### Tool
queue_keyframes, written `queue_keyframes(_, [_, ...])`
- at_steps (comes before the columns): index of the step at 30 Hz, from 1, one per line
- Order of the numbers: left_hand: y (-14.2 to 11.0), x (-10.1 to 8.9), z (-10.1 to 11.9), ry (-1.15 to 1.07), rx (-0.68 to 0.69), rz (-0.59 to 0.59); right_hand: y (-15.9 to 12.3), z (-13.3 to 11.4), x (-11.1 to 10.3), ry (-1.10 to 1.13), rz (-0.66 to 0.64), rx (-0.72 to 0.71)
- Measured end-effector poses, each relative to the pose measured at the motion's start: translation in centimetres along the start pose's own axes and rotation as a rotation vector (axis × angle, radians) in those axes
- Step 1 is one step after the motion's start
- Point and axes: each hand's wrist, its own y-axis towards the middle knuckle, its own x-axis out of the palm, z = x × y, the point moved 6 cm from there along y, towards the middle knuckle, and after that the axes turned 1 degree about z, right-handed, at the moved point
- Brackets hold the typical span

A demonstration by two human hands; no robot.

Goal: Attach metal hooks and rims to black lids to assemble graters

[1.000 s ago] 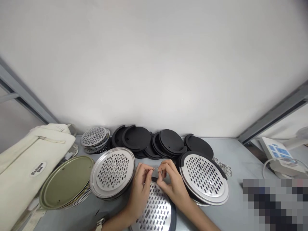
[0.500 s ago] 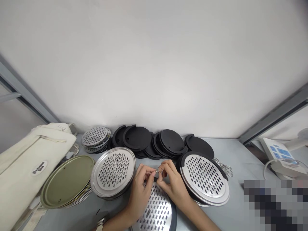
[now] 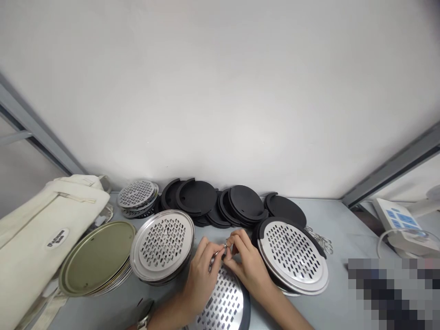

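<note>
My left hand [image 3: 202,274] and my right hand [image 3: 248,262] meet above the far edge of a perforated steel disc in a black rim [image 3: 225,302] that lies in front of me. Both pinch a small metal ring [image 3: 225,246] between their fingertips. A stack of perforated steel discs [image 3: 161,244] lies just left of my left hand. Another perforated disc in a black rim [image 3: 292,256] lies right of my right hand.
Several black round lids [image 3: 220,204] line the back by the white wall. A small stack of perforated discs [image 3: 136,195] sits at back left. Olive-gold round plates [image 3: 94,256] and a cream cloth bag [image 3: 37,229] lie left. Metal rings [image 3: 319,238] and a white device [image 3: 400,220] are right.
Both hands stayed pinched together on the small ring and shifted only slightly. The view tilted a little.
</note>
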Motion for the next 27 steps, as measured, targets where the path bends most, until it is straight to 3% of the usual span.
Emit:
queue_keyframes(12, [-0.7, 0.1, 1.4, 0.382, 0.252, -0.023, -0.2, 0.3, 0.6, 0.113, -0.02, 0.073])
queue_keyframes(27, [-0.5, 0.5, 0.6, 0.4, 0.133, -0.015, 0.4, 0.3, 0.6, 0.499, -0.01, 0.23])
